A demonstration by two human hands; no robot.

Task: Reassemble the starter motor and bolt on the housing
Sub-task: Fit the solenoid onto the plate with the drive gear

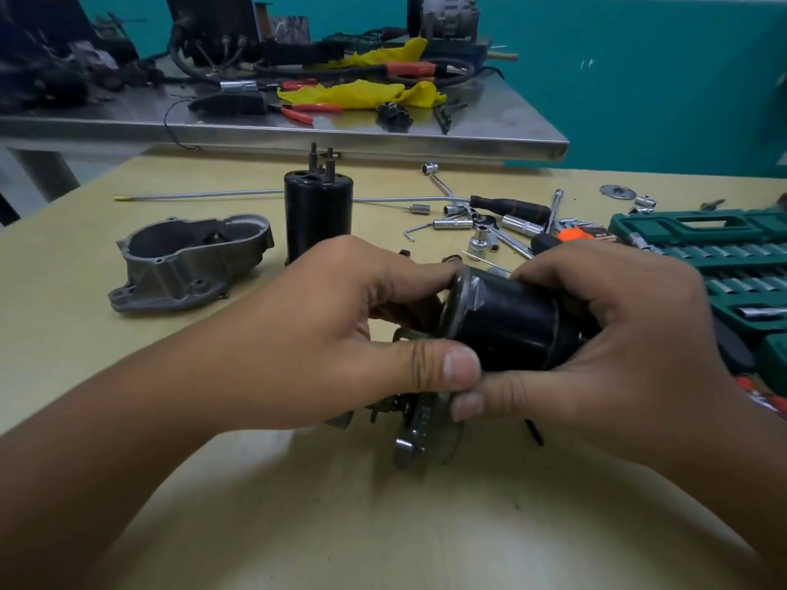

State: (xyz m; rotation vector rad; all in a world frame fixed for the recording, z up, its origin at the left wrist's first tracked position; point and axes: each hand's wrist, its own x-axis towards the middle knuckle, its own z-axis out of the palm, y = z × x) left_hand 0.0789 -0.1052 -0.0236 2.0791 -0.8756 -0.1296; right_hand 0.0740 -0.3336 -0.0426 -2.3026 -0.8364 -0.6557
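**Motor body in hand; housing not yet fitted**

On the near, beige worktable (pixel 383 525) the person holds one black motor body (pixel 506 321) clear of the surface, lying on its side at centre. The right hand (pixel 630 334) wraps its fingers over the right end and steadies it with the thumb beneath. The left hand (pixel 332 334) pinches the metal-rimmed left end between fingertips above and thumb below, apparently to seat a part there; the part itself is hidden behind the fingers. Small metal components (pixel 413 432) sit just under the hands, too blurred to identify.

One grey cast housing (pixel 187 261) lies open side up to the far left, well apart from the hands and unbolted. One black cylinder (pixel 317 215) with terminal posts stands upright just beyond the left hand, probably set aside for later fitting. One green socket case (pixel 724 257) lies open at right, with loose sockets and drivers scattered beside it, within reach for bolting. One steel bench (pixel 489 121) stands behind, cluttered.
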